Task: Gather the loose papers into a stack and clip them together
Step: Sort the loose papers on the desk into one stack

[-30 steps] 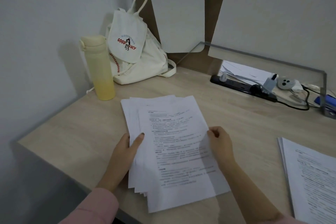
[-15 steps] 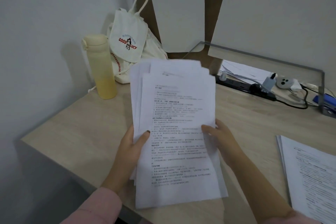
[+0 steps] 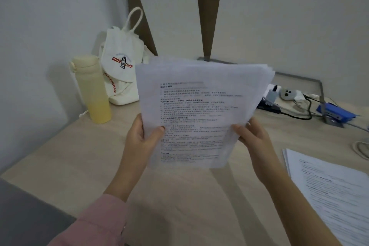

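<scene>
L hand (image 3: 139, 140) grip pinches the left edge of the paper sheaf (image 3: 199, 106), R hand (image 3: 253, 140) grip clasps the right edge, both low down. Sheaf upright, long axis vertical, seemingly clear of worktop (image 3: 179, 195). Bottom edge faces straight down at it, prob. ready for tapping square.

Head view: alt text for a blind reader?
Two hands hold a sheaf of printed white papers up over a light wooden desk, the left hand gripping its left edge, the right hand its right edge. Behind stand a pale yellow bottle and a white canvas bag; another printed paper stack lies at right.
</scene>
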`<state>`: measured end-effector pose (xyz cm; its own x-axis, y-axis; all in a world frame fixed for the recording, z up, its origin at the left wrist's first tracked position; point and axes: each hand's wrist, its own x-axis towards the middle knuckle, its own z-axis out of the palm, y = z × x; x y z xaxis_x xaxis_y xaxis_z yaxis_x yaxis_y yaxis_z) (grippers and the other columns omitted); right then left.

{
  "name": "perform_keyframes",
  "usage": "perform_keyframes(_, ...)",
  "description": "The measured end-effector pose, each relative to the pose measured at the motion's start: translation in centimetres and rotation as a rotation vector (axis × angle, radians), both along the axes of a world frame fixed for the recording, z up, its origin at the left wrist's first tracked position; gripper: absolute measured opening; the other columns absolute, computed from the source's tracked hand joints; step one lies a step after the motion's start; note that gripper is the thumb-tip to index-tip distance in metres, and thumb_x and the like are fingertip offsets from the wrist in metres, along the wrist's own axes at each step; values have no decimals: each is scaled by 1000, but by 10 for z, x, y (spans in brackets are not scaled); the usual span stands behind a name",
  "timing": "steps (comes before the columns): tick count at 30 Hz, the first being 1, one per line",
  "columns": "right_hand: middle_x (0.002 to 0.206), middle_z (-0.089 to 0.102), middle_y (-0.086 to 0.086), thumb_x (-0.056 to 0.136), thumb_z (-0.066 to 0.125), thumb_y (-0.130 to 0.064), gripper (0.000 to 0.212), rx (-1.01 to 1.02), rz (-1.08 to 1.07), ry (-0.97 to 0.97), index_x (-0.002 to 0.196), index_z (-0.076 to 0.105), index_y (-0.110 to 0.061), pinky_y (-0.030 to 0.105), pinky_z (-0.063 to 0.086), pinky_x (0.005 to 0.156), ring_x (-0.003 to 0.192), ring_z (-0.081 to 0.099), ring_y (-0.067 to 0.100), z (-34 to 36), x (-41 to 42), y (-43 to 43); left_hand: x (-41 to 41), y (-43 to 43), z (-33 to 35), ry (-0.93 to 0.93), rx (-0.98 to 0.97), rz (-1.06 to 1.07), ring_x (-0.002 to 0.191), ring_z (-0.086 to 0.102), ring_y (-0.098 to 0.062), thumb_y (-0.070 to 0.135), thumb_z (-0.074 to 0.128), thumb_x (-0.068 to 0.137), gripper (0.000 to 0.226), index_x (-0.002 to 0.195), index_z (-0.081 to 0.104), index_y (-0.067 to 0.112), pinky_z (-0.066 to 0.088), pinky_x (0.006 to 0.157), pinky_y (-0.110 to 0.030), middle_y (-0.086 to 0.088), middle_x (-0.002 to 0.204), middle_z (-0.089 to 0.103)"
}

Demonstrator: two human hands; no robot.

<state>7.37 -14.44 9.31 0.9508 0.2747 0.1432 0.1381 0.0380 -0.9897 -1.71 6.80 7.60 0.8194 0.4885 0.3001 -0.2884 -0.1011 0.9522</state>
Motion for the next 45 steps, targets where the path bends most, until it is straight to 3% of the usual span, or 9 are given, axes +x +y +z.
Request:
perform_keyframes(3,108,71,-6,89,53,-11,29,5,2,-16,117,62,-16,24,51,78,98,66,9,7,-2,1,2,-5,5,-16,9,1,87,64,8,4,59,85,34,97,55,36,51,67,-11,29,86,69)
perform_keyframes(6,98,72,-13,89,53,-11,25,49,1,-43,111,63,-17,14,52,66,88,67,1,17,-3,-1,1,-6,13,-60,22,19,90,63,7,15,60,76,29,100,56,33,50,71,-11,28,90,69)
perform_keyframes(12,115,66,-4,88,53,-11,31,-14,-16,57,117,58,-19,33,48,91,108,61,12,-1,-6,-7,-7,-9,-8,-33,-24,15,94,63,6,22,60,73,33,104,54,30,50,72,-11,28,96,68)
perform_keyframes(16,107,68,-10,88,52,-9,27,-82,-20,124,105,63,-27,28,46,84,102,60,8,-12,-14,-3,-6,-17,-21,35,-26,-17,101,63,-1,20,59,73,39,110,56,29,51,76,-14,26,101,68)
perform_keyframes(20,91,68,-10,87,50,-5,22,-2,-99,70,99,64,-18,22,47,70,77,62,-3,-5,-16,-4,-7,-19,-13,-1,-36,7,90,66,1,19,57,74,33,104,57,31,54,70,-16,24,95,70)
perform_keyframes(26,105,67,-10,88,48,-2,33,-47,-82,137,109,61,-23,22,45,76,100,61,6,-19,-25,-3,-13,-29,-28,103,-42,17,103,64,-7,23,58,74,37,110,56,33,53,87,-33,12,106,69)
perform_keyframes(40,99,64,-5,91,48,-12,19,-149,-245,165,107,56,-19,21,42,61,85,59,6,-9,-28,-45,4,-64,-10,198,0,-80,78,65,6,7,54,88,28,97,55,34,52,62,-12,15,96,67)
perform_keyframes(42,101,63,-2,91,49,-15,18,-184,-317,163,108,54,-19,24,43,62,87,60,11,-9,-28,-68,10,-80,-11,226,-12,-129,74,65,7,6,54,88,29,93,53,35,52,61,-15,15,93,66)
perform_keyframes(45,102,65,1,90,51,-16,17,-224,-412,191,107,55,-20,32,49,67,90,62,19,-11,-30,-109,22,-111,-19,303,-11,-239,84,67,1,9,55,88,27,95,52,35,54,75,-28,13,100,66)
